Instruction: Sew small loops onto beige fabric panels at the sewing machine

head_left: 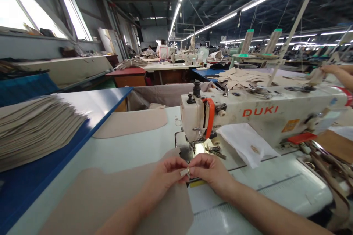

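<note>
My left hand [165, 176] and my right hand [211, 170] meet just in front of the sewing machine's presser foot [190, 148]. Both pinch a small beige tab with a metal piece [186, 172] between their fingertips. A large beige fabric panel [116, 202] lies flat on the table under my left forearm. The white DUKI sewing machine [259, 112] stands right behind my hands, its needle area lit.
A thick stack of beige panels [35, 128] rests on a blue shelf [104, 106] at left. Another beige piece [129, 123] lies behind. A white cloth [245, 143] lies under the machine arm. Straps [331, 169] pile at right. Another person's hand [331, 69] shows far right.
</note>
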